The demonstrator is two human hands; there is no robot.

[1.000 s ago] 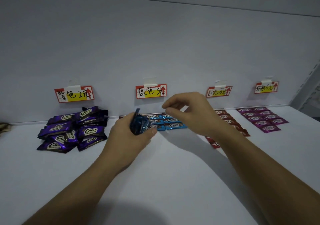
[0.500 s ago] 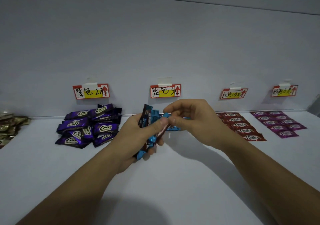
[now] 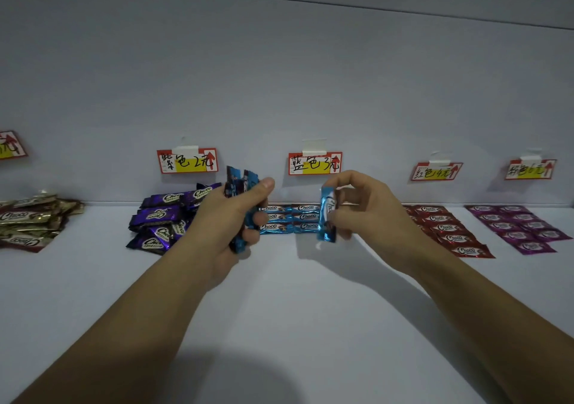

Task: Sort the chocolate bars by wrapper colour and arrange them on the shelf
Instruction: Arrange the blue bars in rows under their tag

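My left hand [image 3: 231, 220] grips a bunch of blue-wrapped chocolate bars [image 3: 238, 183], held upright above the white shelf [image 3: 279, 295]. My right hand [image 3: 363, 214] pinches a single blue bar [image 3: 326, 215], also upright, just right of the bunch and apart from it. Behind both hands, blue bars [image 3: 292, 218] lie flat in neat rows under the blue price tag [image 3: 315, 162]. A loose heap of purple bars [image 3: 164, 220] lies left of them under its own tag [image 3: 187, 161].
Gold bars [image 3: 31, 222] lie heaped at the far left. Red bars [image 3: 447, 229] and magenta bars [image 3: 521, 226] lie in rows at the right, each under a tag on the back wall [image 3: 279, 77]. Bare shelf stretches in front of my arms.
My right hand has taken one blue bar out of the bunch in my left hand and drawn it away to the right. The view has shifted left, and the gold heap now shows.
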